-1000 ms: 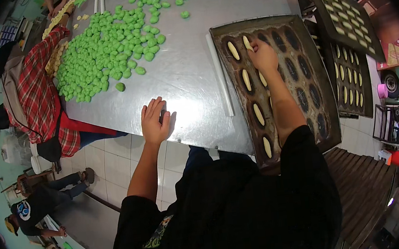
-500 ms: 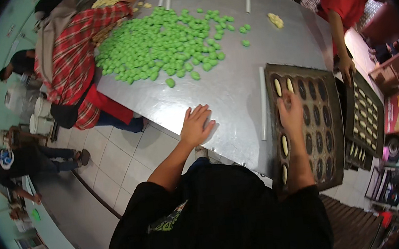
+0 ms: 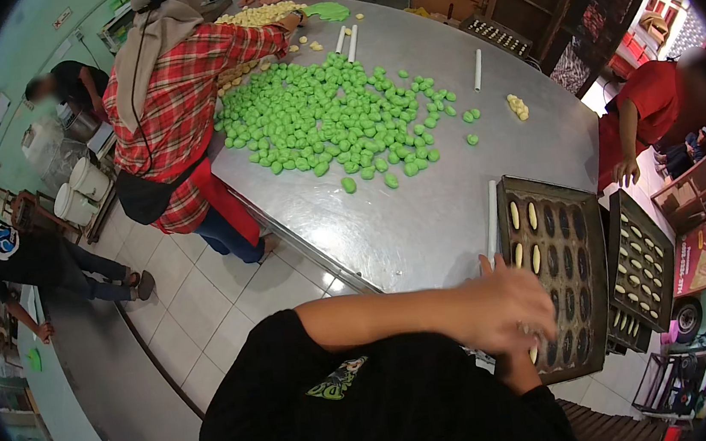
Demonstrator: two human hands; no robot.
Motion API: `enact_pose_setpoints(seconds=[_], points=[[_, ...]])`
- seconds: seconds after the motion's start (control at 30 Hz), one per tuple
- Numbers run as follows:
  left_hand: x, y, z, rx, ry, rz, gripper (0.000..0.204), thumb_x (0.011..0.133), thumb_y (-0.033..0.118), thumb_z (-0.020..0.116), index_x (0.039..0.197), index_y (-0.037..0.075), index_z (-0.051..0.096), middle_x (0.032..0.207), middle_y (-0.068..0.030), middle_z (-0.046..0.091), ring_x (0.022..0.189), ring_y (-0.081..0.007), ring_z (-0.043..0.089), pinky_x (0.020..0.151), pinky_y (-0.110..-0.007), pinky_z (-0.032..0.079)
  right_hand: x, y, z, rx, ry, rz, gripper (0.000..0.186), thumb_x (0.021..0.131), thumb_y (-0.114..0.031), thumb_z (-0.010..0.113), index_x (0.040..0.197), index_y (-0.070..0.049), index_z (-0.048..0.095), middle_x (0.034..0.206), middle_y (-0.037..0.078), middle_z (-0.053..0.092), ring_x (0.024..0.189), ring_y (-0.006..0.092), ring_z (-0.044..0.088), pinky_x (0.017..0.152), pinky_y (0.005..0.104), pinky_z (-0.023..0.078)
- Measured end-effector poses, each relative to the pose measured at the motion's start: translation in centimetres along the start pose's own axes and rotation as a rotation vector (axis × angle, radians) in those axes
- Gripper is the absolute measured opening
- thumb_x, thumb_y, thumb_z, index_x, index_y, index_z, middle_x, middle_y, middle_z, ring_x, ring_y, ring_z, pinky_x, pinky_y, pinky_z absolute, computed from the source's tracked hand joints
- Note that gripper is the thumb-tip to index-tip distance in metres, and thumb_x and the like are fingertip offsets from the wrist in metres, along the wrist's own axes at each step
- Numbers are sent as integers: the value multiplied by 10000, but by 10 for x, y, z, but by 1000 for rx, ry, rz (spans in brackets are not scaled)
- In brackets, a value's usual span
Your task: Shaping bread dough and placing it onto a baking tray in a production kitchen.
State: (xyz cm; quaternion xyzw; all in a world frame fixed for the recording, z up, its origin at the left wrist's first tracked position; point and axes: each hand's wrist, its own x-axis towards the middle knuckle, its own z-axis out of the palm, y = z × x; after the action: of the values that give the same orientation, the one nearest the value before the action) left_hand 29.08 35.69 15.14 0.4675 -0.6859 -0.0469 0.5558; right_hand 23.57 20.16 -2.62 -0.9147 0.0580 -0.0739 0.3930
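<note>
A dark baking tray (image 3: 598, 281) with rows of oval hollows lies at the table's right edge. Pale, finger-shaped dough pieces (image 3: 515, 215) fill a few hollows on its left side. Reaching across from the left, my left hand (image 3: 508, 307) is over the tray's near left part, smeared by motion. Beneath it, my right hand (image 3: 488, 265) is mostly covered; only some fingertips and the forearm show. Whether either hand holds anything is hidden. A white rod (image 3: 492, 214) lies along the tray's left side.
Many green dough balls (image 3: 325, 120) cover the table's far middle (image 3: 337, 231). A co-worker in a plaid shirt (image 3: 184, 83) stands at the left side. To the right, another person in red (image 3: 655, 103) stands by a second filled tray (image 3: 636, 255). More white rods (image 3: 477, 70) lie farther back.
My left hand has left the table and crossed right to the tray. My right hand has drawn nearer to me. Two dough pieces now show in the second row. The view has shifted.
</note>
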Motion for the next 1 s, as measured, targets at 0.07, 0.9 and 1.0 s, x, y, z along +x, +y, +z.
enact_pose_setpoints(seconds=[0.07, 0.9, 1.0], points=[[26, 33, 16, -183, -75, 225, 81, 865, 188, 656, 920, 129, 654, 988, -40, 614, 954, -264, 567, 878, -409, 423, 3, -23, -2, -536, -59, 200, 596, 810, -199, 676, 1350, -73, 456, 1435, 247, 340, 1238, 431, 448, 1014, 451, 423], [18, -46, -103, -441, 440, -245, 182, 891, 149, 668, 1038, 53, 620, 982, -51, 659, 917, -139, 641, 822, -300, 513, 110, -36, 43, -557, -324, -60, 506, 835, -331, 650, 1292, -138, 550, 1194, 178, 511, 1148, 377, 481, 970, 532, 360], [-43, -132, -230, 96, 724, -518, 187, 906, 132, 653, 1062, 37, 616, 974, -38, 670, 866, -111, 632, 770, -267, 517, 111, -29, 94, -315, 37, 192, 509, 845, -334, 643, 1308, -143, 550, 1211, 203, 503, 1136, 368, 472, 956, 535, 323]])
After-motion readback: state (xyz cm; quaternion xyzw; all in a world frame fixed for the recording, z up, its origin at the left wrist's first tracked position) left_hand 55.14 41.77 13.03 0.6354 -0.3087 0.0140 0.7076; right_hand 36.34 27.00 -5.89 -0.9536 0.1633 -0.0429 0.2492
